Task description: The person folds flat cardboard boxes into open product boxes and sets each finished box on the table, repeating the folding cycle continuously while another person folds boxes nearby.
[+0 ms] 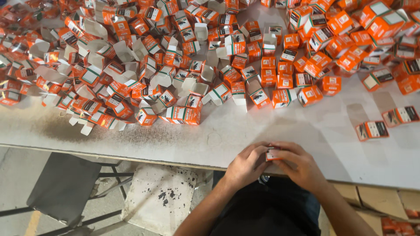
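Left hand [246, 165] and right hand [298, 167] together, both clamped on small orange carton [273, 154] at near edge of white table [245, 131]. Beyond carton: open-flapped heap [131, 65] (left, larger), closed boxes [332, 39] right. Judged: most remains.

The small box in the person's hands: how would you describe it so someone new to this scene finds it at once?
Start at the white table and follow its near edge to the middle. There the left hand and right hand close around one small orange and white box. Unlike the heaped boxes farther back, it alone is held, apart from the pile.
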Available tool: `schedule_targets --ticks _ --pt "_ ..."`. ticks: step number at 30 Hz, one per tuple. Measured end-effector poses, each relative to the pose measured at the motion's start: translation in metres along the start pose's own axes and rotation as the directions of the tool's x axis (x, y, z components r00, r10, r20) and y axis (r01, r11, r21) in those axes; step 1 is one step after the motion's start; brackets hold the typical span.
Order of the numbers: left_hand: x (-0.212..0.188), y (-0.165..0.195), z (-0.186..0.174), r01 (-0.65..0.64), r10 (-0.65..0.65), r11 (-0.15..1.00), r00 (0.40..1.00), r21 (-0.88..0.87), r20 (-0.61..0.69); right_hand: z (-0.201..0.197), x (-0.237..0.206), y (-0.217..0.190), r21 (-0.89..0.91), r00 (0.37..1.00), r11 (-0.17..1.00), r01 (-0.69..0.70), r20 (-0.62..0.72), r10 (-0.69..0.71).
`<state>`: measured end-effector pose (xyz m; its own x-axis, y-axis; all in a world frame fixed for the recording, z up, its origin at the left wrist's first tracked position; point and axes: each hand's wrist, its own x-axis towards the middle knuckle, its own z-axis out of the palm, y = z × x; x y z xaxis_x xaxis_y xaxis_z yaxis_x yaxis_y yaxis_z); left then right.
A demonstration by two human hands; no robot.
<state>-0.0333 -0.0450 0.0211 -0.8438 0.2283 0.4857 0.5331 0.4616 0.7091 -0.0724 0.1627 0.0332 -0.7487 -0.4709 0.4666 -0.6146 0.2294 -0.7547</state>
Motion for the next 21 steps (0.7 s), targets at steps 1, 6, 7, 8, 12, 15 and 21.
schedule_targets --ticks 1,6,7,8,12,15,21 --pt "0.001 0.001 0.0 -0.003 0.003 1.0 1.0 0.012 0.001 -0.001 -0.001 0.002 0.015 1.0 1.0 0.007 0.0 -0.007" --pt "0.001 0.004 -0.002 -0.204 0.2 0.959 0.979 0.196 0.04 -0.003 -0.009 0.013 -0.274 0.985 0.948 0.165 0.102 -0.142" --pt "0.003 0.006 -0.003 -0.241 0.238 0.935 0.97 0.261 0.041 -0.003 -0.01 0.013 -0.352 0.974 0.909 0.221 0.131 -0.186" --pt "0.005 0.008 -0.003 -0.279 0.279 0.904 0.959 0.324 0.047 -0.004 -0.011 0.014 -0.363 0.97 0.902 0.234 0.148 -0.192" --pt "0.024 0.024 -0.005 -0.334 0.333 0.866 0.94 0.373 0.07 -0.018 -0.007 0.01 -0.458 0.966 0.857 0.237 0.203 -0.158" --pt "0.038 0.032 -0.02 -0.258 0.236 0.921 0.966 0.293 0.109 -0.051 -0.005 0.01 -0.612 0.994 0.784 0.108 0.076 -0.078" --pt "0.156 -0.028 -0.085 -0.324 0.316 0.837 0.944 0.441 0.093 -0.097 -0.042 0.04 -0.842 0.924 0.407 -0.354 -0.382 0.013"
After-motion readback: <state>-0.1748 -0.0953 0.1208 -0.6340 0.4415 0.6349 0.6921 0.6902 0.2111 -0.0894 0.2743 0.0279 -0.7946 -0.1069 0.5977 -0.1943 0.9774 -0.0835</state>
